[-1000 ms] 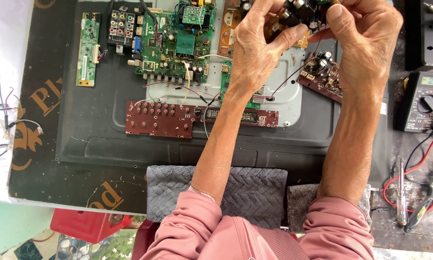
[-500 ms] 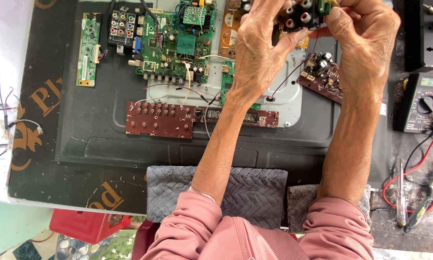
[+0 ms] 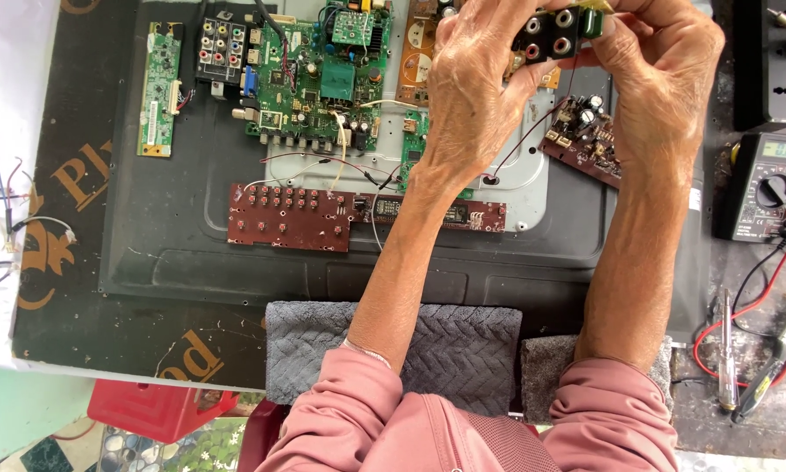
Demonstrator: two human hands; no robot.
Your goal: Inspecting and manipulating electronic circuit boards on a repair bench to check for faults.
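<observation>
Both my hands are raised at the top of the head view over an opened flat-screen back panel (image 3: 192, 227). Together they hold a small black connector block (image 3: 552, 33) with round red and white sockets and a green part at its right end. My left hand (image 3: 476, 83) grips its left side, and my right hand (image 3: 664, 74) pinches its right end. A thin dark wire (image 3: 533, 131) runs down from the block toward the metal plate (image 3: 524, 179). Below my hands lie a green main circuit board (image 3: 319, 74) and a small brown board (image 3: 585, 135).
A long reddish-brown button board (image 3: 292, 217) and a narrow green board (image 3: 159, 87) lie on the panel. A multimeter (image 3: 765, 185) with red and black leads, a screwdriver (image 3: 727, 350) and a brush (image 3: 782, 350) sit at right. Grey towels (image 3: 463, 350) pad the near edge.
My hands have turned the connector block and lifted it slightly, so its round sockets now face the camera. The boards on the panel have not moved.
</observation>
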